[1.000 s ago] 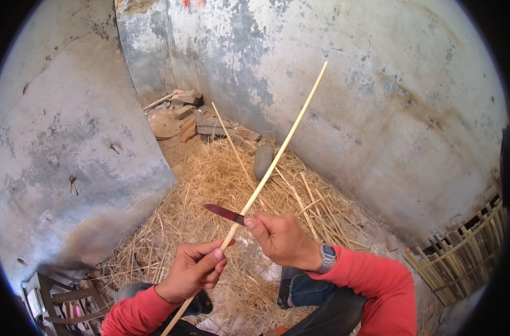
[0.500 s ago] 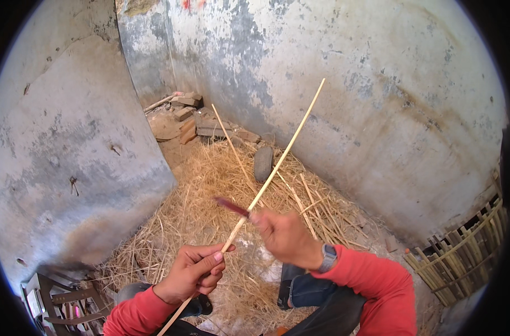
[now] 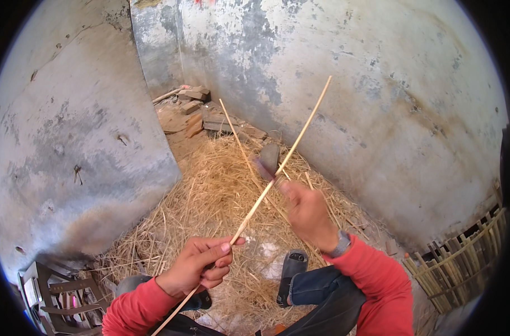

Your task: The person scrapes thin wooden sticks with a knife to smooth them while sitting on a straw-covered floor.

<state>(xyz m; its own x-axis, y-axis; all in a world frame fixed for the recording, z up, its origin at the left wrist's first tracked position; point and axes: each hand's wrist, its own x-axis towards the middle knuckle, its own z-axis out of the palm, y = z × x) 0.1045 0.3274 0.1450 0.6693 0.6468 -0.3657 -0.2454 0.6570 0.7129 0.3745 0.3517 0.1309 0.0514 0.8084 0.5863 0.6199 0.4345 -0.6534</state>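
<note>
A long pale bamboo stick point(image 3: 300, 137) slants across the view from the lower left to the upper right. My left hand point(image 3: 194, 266) is closed round its lower part, thumb on top. Farther up the stick, my right hand point(image 3: 312, 219) is closed on a knife point(image 3: 263, 168) with a dark reddish blade, smeared by motion. The blade lies across the stick, and the handle is mostly hidden in my fingers.
Straw-like shavings point(image 3: 204, 179) cover the floor, with loose sticks point(image 3: 238, 140) among them. A grey stone point(image 3: 270, 155) lies behind the knife. Bricks point(image 3: 195, 94) are piled in the wall corner. A wooden chair point(image 3: 59, 297) stands lower left; a slatted bamboo basket point(image 3: 462, 263) is at right.
My right hand has slid the knife up along the stick, away from my left hand. The left hand keeps its hold. The whole view has shifted slightly.
</note>
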